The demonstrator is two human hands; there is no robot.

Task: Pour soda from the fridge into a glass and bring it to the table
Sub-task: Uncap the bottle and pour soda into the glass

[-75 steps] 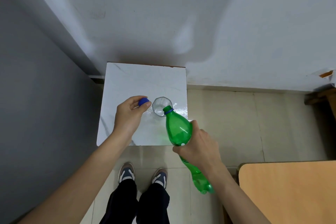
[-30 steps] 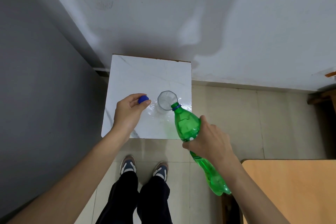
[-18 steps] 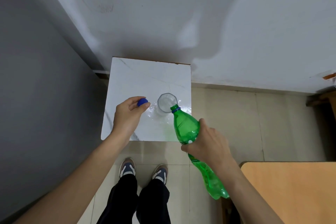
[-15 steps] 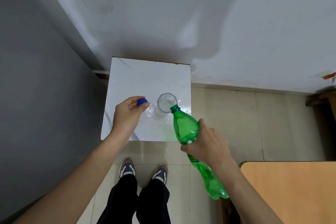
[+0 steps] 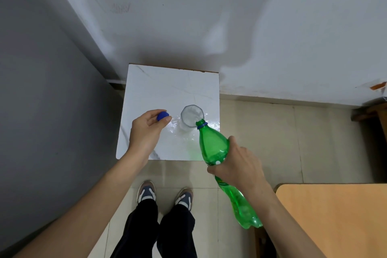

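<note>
A clear faceted glass stands on the white marble-patterned top, near its right edge. My right hand grips a green soda bottle around its middle and tilts it, the open mouth over the glass rim. Soda sits low in the raised bottom end of the bottle. My left hand hovers left of the glass and pinches the blue bottle cap between thumb and fingers. The surface around the glass looks wet and shiny.
A grey wall runs along the left, a white wall behind the marble top. A light wooden table fills the lower right corner. My legs and shoes stand on the beige tiled floor just before the marble top.
The bottle has stayed tipped with its mouth at the glass rim. The view shifted slightly. My left hand keeps the cap in the same place.
</note>
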